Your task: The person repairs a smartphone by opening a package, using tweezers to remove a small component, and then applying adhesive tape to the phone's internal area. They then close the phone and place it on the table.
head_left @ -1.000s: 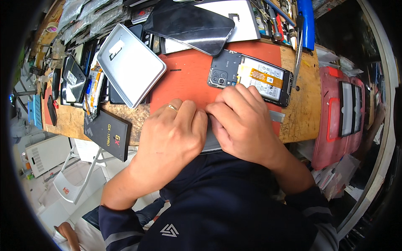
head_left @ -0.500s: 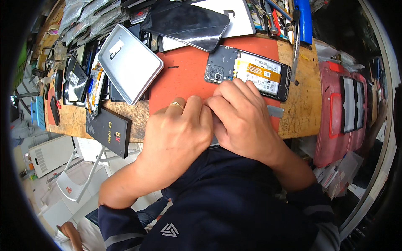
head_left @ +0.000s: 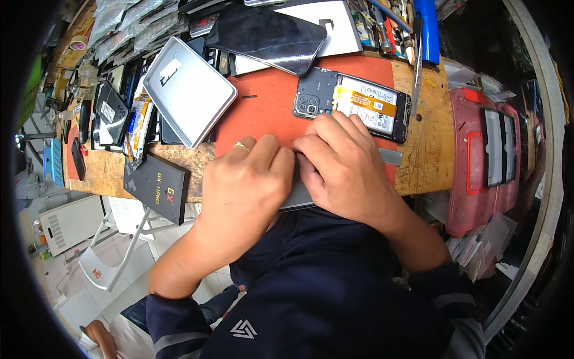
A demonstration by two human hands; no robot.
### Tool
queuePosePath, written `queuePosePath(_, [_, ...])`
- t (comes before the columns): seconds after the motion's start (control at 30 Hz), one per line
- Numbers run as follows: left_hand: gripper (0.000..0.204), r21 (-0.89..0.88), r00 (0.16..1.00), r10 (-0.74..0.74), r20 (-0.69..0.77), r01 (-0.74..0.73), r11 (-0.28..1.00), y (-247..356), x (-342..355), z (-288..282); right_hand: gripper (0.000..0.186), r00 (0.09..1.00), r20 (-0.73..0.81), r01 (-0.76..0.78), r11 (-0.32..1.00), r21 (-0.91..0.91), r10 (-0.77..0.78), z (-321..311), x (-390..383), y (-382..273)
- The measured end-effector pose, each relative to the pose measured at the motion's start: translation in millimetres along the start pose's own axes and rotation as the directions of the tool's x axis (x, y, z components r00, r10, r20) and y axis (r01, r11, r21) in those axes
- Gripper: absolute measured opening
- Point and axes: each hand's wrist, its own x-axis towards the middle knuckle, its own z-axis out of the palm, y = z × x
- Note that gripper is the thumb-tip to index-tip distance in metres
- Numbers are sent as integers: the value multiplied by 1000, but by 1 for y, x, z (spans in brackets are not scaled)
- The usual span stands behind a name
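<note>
Both hands are curled at the bench's front edge over a dark flat object point(head_left: 294, 192), mostly covered by them. My left hand point(head_left: 242, 188), a ring on one finger, has bent fingers at its upper edge. My right hand point(head_left: 344, 173) pinches beside it, close to my left fingertips; exactly what the fingertips grip is hidden. Beyond them lies an orange-red mat point(head_left: 257, 119). Just above my right hand rests an opened phone point(head_left: 317, 90) with its battery and an orange flex cable exposed. A thin metal strip point(head_left: 388, 157) lies to the right of that hand.
A white tray point(head_left: 190, 96), a black box point(head_left: 156, 185), a dark glass panel point(head_left: 263, 39), stacked phone parts point(head_left: 110, 113) and tools point(head_left: 394, 27) crowd the bench point(head_left: 427, 161). A red plastic case point(head_left: 478, 203) is at right, a white chair point(head_left: 98, 266) and part of another person point(head_left: 101, 335) lower left.
My hands stay in nearly the same grip, shifting slightly, with small changes in the left fingers and wrist. The whole view has moved a little; the bench items look unchanged.
</note>
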Motion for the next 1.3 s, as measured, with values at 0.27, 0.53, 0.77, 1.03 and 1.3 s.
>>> queuePosePath(0.27, [9,-610,859,-484,-170,294,736,-16,-25,11,23,1000,-17,-19,1000,-7,19,-3,0,-3])
queuePosePath(0.53, [9,-857,761,-635,-133,234,460,-2,-69,15,20,958,-150,-247,969,12,246,-65,-9,-14])
queuePosePath(0.77, [17,-985,723,-670,170,106,-136,1,-77,18,14,892,-27,-444,862,-245,452,-90,-53,-1])
queuePosePath(1.03, [15,-970,712,-686,147,-32,-242,-5,-82,21,10,790,101,-595,796,-112,604,-96,-48,4])
queuePosePath(1.3, [15,-974,655,-735,175,8,-224,7,-77,16,18,804,98,-576,809,-117,586,-92,-56,-4])
